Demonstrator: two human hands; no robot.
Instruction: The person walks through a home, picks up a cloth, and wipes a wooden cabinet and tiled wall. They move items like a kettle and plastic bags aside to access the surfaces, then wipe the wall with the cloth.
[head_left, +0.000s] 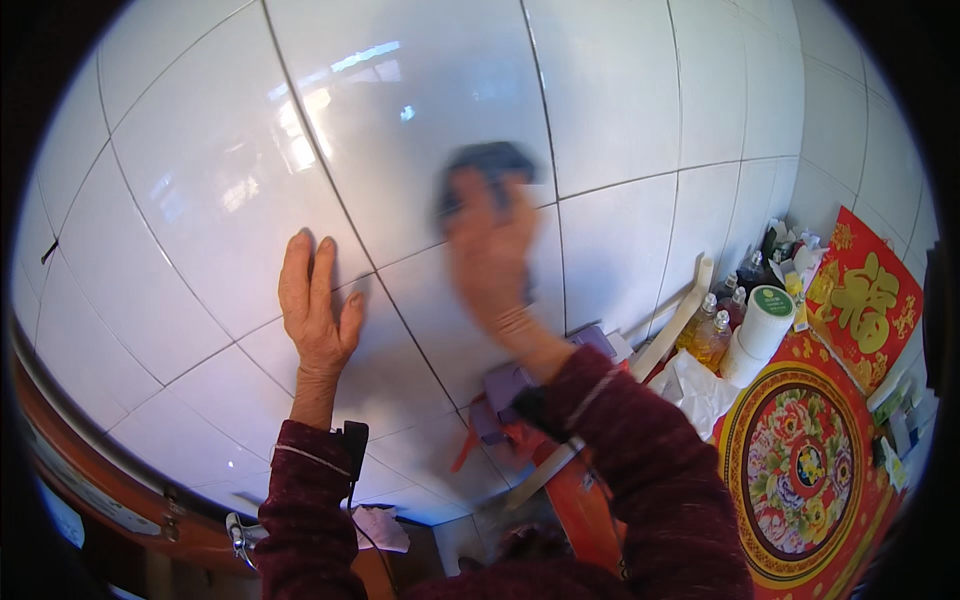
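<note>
Glossy white wall tiles (615, 97) with dark grout lines fill most of the view. My right hand (491, 240), blurred by motion, presses a dark bluish-grey cloth (491, 157) flat against a tile near the middle. Some of the cloth shows past the fingertips and along the side of the hand. Left of it, my left hand (319, 307) holds nothing. Its fingers are apart and point up the wall, and the fingertips rest on or very close to the tile. Both forearms wear dark red sleeves with small black devices at the wrists.
At right stands a table with a red floral cover (799, 465), bearing glass bottles (709, 337), a white canister (757, 334) and a white plastic bag (694, 390). A red-and-gold decoration (870, 300) leans behind. Purple boxes (510, 390) sit below my right arm. A chrome faucet (241, 536) is lower left.
</note>
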